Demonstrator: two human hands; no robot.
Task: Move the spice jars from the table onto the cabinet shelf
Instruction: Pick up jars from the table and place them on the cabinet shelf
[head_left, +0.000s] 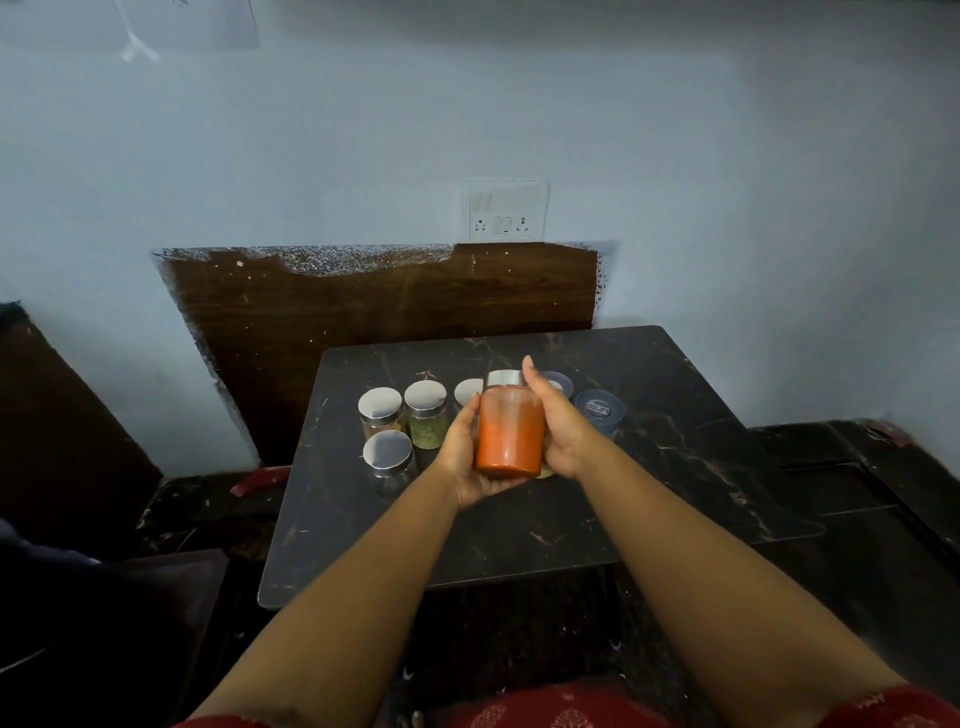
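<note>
One jar of orange-red powder (510, 434) with a silver lid is held up above the table (675, 467), between both hands. Four more silver-lidded jars stand on the table to the left: one with brownish contents (381, 410) at the back left, one with green contents (426, 414) just beside it, a third (467, 391) partly hidden behind the left hand, and a clear jar (388, 457) in front of the brownish one. Two dark-lidded jars sit to the right: one (598, 410) in plain sight, the other (560, 383) mostly covered by the right hand.

The table is dark with marble-like veining and stands against a pale blue wall. A brown wooden panel (389, 306) leans against the wall behind it, and a white socket plate (508, 210) is mounted above the panel.

The left hand (467, 457) cups the jar from below and from its left side, with the fingers curled under the base. The right hand (556, 421) presses against the jar's right side, fingers reaching up past the lid. Both forearms stretch forward over the table's near edge.
</note>
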